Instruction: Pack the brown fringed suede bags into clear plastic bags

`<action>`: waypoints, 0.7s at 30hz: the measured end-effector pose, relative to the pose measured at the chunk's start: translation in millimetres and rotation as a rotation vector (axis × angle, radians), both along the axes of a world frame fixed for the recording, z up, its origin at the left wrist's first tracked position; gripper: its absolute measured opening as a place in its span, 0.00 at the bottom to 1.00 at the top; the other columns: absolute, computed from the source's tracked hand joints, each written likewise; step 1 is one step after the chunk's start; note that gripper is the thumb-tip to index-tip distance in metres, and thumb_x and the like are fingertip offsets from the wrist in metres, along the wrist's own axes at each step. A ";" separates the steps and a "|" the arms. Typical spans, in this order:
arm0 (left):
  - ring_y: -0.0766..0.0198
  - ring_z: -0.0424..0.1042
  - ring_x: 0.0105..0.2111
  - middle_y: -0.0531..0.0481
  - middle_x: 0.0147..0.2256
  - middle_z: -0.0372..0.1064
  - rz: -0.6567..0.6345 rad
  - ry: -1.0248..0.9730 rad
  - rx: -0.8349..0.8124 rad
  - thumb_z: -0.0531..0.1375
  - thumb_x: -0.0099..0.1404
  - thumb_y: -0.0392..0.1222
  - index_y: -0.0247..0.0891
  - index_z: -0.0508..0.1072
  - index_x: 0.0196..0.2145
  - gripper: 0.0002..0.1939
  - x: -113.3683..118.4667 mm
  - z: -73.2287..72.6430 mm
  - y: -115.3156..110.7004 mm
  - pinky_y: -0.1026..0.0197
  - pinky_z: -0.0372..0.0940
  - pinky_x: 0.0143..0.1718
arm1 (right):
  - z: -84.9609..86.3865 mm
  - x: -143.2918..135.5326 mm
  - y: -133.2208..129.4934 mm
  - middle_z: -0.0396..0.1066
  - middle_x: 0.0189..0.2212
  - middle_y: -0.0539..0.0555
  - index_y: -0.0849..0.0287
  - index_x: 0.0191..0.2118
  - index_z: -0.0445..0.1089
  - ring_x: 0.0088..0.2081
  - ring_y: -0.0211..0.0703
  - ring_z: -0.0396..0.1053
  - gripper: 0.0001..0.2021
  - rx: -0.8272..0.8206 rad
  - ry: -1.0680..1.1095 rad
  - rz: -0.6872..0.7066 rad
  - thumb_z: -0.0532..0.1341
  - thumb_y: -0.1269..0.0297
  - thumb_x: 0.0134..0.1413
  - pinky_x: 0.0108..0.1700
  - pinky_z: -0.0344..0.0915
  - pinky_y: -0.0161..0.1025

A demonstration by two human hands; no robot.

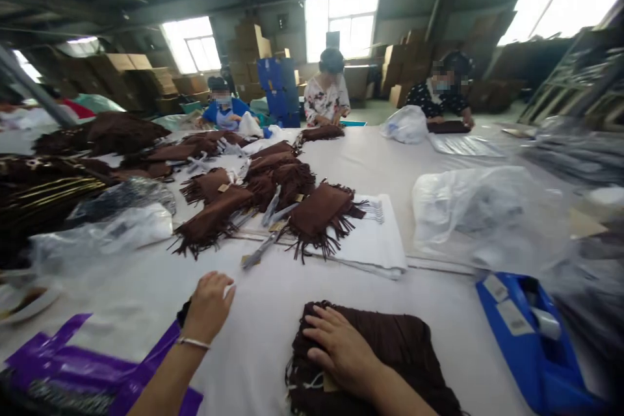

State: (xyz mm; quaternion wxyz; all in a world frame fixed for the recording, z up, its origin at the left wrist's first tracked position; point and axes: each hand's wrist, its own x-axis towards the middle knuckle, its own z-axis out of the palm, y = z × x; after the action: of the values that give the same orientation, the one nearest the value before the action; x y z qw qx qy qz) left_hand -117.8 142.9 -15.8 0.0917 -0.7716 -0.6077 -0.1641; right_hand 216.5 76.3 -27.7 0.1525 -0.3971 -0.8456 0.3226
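Note:
My right hand lies flat, fingers spread, on a folded dark brown fringed cloth, likely a scarf, near the front of the table. A small tan tag shows beside its wrist. Over the white tabletop to the left is my left hand, loosely bent, thumb apart from the fingers, with nothing visible in it. A bracelet circles that wrist. Beyond both hands, several brown fringed folded pieces with tags and grey strips lie in a loose pile, one partly on a folded white cloth.
A blue tape dispenser stands at right. Clear plastic bags lie behind it. Purple tape edges something at lower left. Dark cloth is heaped at left. Three people work across the table, before stacked cartons.

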 end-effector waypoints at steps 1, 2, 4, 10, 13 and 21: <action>0.51 0.66 0.45 0.43 0.38 0.70 -0.111 -0.055 -0.006 0.54 0.63 0.39 0.36 0.73 0.37 0.09 26.5 1.2 8.5 0.46 0.60 0.52 | -0.5 0.3 0.3 0.59 0.59 0.49 0.50 0.56 0.63 0.63 0.47 0.47 0.20 -0.004 0.013 -0.010 0.52 0.51 0.61 0.65 0.42 0.51; 0.53 0.66 0.45 0.43 0.40 0.69 -0.216 -0.105 -0.019 0.53 0.64 0.39 0.36 0.71 0.41 0.10 56.7 1.9 16.5 0.48 0.61 0.51 | -1.5 0.7 0.4 0.60 0.59 0.50 0.50 0.56 0.63 0.63 0.47 0.48 0.21 -0.009 0.023 -0.015 0.52 0.51 0.60 0.65 0.42 0.51; 0.56 0.65 0.47 0.44 0.44 0.68 -0.411 -0.131 -0.100 0.52 0.65 0.35 0.36 0.68 0.47 0.13 122.4 -0.3 33.3 0.53 0.62 0.51 | -5.0 1.3 0.0 0.60 0.59 0.50 0.49 0.56 0.63 0.63 0.47 0.48 0.21 -0.015 0.044 -0.017 0.52 0.50 0.60 0.65 0.41 0.51; 0.51 0.65 0.47 0.36 0.42 0.68 -0.586 0.010 -0.218 0.50 0.63 0.26 0.30 0.70 0.42 0.13 266.1 -29.0 88.7 0.48 0.62 0.48 | -27.6 3.0 1.9 0.59 0.59 0.49 0.48 0.55 0.63 0.63 0.46 0.48 0.24 0.022 0.115 -0.025 0.52 0.44 0.57 0.65 0.39 0.49; 0.49 0.66 0.43 0.35 0.36 0.68 -0.580 0.038 -0.265 0.51 0.61 0.25 0.29 0.72 0.32 0.10 283.2 -35.8 105.8 0.48 0.63 0.44 | -43.7 2.5 6.7 0.61 0.58 0.51 0.50 0.55 0.63 0.63 0.47 0.48 0.26 0.064 0.121 -0.003 0.52 0.42 0.56 0.65 0.39 0.50; 0.59 0.69 0.35 0.46 0.29 0.71 -0.490 -0.072 -0.485 0.58 0.60 0.37 0.35 0.73 0.25 0.08 268.3 -27.3 142.4 0.60 0.61 0.40 | -58.5 0.4 10.7 0.65 0.55 0.52 0.50 0.53 0.65 0.62 0.48 0.51 0.25 0.132 0.150 -0.008 0.54 0.42 0.55 0.64 0.42 0.50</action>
State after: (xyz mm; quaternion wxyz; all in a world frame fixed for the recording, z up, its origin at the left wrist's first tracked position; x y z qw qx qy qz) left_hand 150.5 285.3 -43.1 -0.1580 -0.8875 -0.4287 -0.0593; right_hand 217.0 87.0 -86.3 0.2424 -0.3646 -0.8495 0.2944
